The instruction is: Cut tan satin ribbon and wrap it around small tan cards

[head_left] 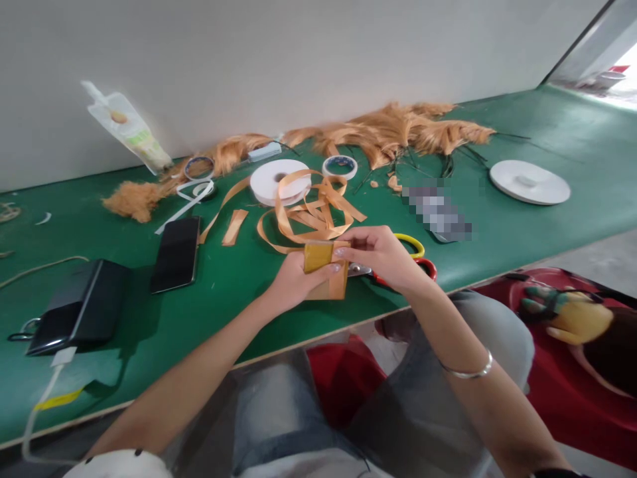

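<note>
Above green felt table (497, 245), both hands pinching folded satin ribbon (321, 255)

Plain pale wall (308, 53), green worktable (522, 232), daylight at right

Orange-gold ribbon (318, 219) on green table (497, 232), white tape roll (279, 180), black phone (176, 253), yellow-and-red scissors (415, 255).

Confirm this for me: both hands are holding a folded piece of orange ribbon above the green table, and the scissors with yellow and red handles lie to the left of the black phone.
Not quite. The head view shows the scissors lying under the right hand, well to the right of the black phone. The rest holds: the left hand and the right hand hold the folded orange ribbon above the green table.
</note>
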A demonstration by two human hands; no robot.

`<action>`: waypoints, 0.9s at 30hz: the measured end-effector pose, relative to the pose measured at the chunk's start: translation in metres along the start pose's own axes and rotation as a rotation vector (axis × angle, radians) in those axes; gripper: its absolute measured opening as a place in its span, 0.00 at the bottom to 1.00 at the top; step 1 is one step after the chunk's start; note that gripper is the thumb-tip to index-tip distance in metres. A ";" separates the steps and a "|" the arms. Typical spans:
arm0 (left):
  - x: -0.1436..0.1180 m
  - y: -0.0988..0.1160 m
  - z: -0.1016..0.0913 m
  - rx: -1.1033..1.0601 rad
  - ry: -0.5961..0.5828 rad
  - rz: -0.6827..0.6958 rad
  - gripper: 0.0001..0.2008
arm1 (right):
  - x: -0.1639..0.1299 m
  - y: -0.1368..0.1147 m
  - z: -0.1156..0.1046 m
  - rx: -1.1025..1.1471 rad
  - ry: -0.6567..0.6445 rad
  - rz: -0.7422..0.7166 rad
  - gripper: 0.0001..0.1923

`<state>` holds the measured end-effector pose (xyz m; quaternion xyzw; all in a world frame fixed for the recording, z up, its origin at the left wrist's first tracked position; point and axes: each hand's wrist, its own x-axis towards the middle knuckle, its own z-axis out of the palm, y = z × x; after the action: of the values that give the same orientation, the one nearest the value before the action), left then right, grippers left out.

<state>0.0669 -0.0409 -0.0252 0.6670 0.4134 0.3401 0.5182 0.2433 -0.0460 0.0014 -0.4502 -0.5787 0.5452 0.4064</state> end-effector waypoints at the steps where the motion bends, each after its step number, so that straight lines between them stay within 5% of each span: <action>1: 0.000 -0.001 0.000 0.005 0.000 -0.002 0.18 | 0.000 0.000 0.001 0.010 0.005 0.002 0.11; 9: 0.001 -0.003 0.000 0.016 -0.042 0.014 0.18 | 0.000 0.001 0.003 -0.123 0.028 -0.036 0.09; 27: -0.001 0.001 0.001 0.041 -0.046 -0.034 0.18 | 0.000 -0.001 0.000 0.095 -0.014 0.040 0.08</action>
<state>0.0676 -0.0424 -0.0249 0.6780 0.4194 0.3072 0.5196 0.2431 -0.0462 0.0023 -0.4379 -0.5458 0.5833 0.4124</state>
